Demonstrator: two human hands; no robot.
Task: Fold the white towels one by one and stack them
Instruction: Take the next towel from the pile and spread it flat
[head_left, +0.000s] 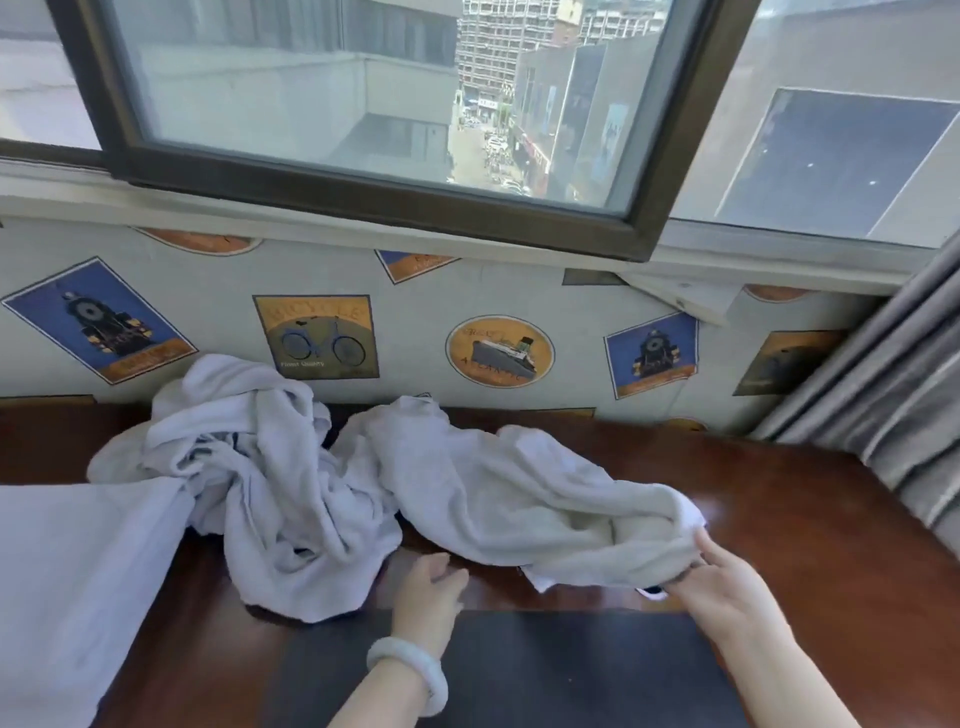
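Our right hand (722, 587) pinches the towel (519, 499) right of the pile (249, 467), likely to pull it free; left hand (431, 587) loose, empty

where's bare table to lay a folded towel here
The table is bare on the right, between the towel in the right hand and the curtain; also the dark mat at the near edge. Left and centre are crowded by the towel heap.

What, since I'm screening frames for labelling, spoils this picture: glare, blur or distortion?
Head view: the wide lens bows the window frame; daylight leaves a glare patch on the wooden table beside the right hand and washes out the tip of the white towel it pinches; the left hand looks slightly blurred.
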